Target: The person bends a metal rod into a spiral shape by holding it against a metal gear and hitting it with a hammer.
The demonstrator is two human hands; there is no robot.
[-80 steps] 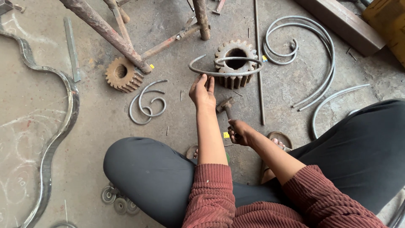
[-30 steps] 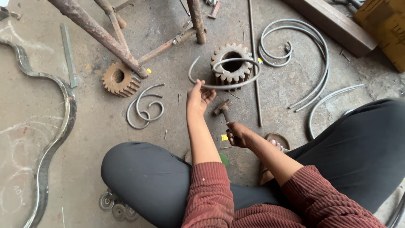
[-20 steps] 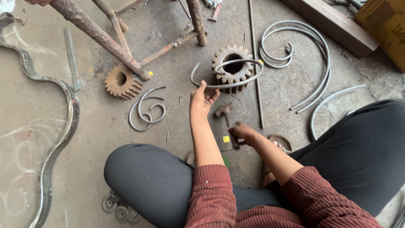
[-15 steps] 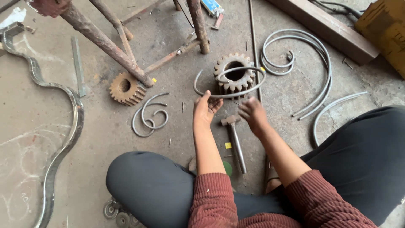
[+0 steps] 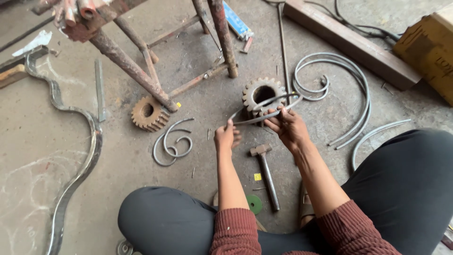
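Both hands closed on curved metal strip [image 5: 264, 111]: left hand [image 5: 226, 137] at end, right hand [image 5: 289, 127] mid-length. Strip rests over gear [image 5: 259, 92]; hammer [image 5: 265, 172] on floor [image 5: 198, 71].

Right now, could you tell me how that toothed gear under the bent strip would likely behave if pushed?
The steel gear looks thick and solid, so probably heavy. It sits flat on the floor, so it should slide rather than roll. The curved strip resting on it could slip off.

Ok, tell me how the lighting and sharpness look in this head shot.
Head view: soft, even light, only faint shadows under the stand legs; no strong glare on the curved metal strip. Left hand, right hand and hammer are sharp; straight lines bow slightly toward the edges, as with a wide lens.
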